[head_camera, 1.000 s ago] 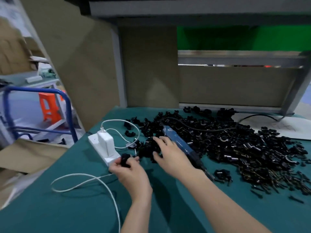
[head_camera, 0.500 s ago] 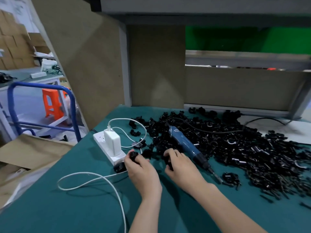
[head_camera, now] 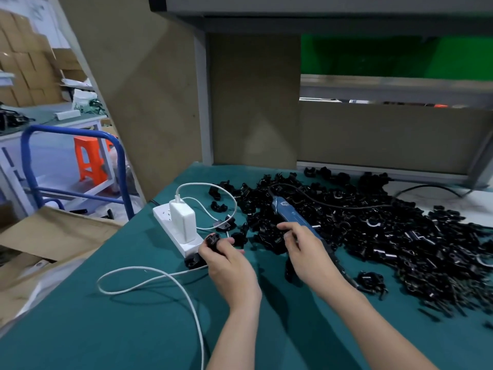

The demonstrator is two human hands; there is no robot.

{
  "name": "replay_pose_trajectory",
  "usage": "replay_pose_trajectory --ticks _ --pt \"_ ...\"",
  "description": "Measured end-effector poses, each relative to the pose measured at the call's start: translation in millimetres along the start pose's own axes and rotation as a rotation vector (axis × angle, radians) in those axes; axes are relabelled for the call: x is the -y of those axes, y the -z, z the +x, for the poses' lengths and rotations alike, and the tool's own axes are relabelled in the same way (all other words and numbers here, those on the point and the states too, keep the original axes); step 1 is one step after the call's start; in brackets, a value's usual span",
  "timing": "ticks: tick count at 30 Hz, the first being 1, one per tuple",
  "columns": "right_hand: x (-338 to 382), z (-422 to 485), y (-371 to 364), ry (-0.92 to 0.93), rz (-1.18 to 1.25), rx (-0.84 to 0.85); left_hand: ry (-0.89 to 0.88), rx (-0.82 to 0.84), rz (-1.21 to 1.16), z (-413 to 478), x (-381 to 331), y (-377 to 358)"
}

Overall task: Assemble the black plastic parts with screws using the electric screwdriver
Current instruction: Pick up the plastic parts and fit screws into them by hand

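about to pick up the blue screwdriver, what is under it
The blue screwdriver lies on the heap of black parts. The right hand covers part of it, so what lies under that stretch is hidden.

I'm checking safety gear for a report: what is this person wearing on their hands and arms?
Nothing: the left hand and right hand are gloveless, and both forearms are bare down to the frame's edge. No sleeve, watch, ring or wristband shows.
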State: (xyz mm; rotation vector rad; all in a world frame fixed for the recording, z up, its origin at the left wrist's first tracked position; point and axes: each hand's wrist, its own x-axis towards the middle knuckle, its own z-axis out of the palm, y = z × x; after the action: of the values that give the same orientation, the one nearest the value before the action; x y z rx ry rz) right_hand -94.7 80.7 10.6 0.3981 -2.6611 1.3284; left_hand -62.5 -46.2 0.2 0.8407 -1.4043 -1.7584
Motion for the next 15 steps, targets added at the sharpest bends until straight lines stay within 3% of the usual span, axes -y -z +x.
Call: replay_pose_trajectory --ticks 11,15 --pt "21.4 25.9 -41.8 0.062 -0.803 0.149 -0.062 0.099 -0.014 0.9 3.7 -0.8" --pt "20.6 26.9 -42.8 0.112 -0.717 0.046 -0.062 0.142 -0.064 -0.1 2.7 -0.4"
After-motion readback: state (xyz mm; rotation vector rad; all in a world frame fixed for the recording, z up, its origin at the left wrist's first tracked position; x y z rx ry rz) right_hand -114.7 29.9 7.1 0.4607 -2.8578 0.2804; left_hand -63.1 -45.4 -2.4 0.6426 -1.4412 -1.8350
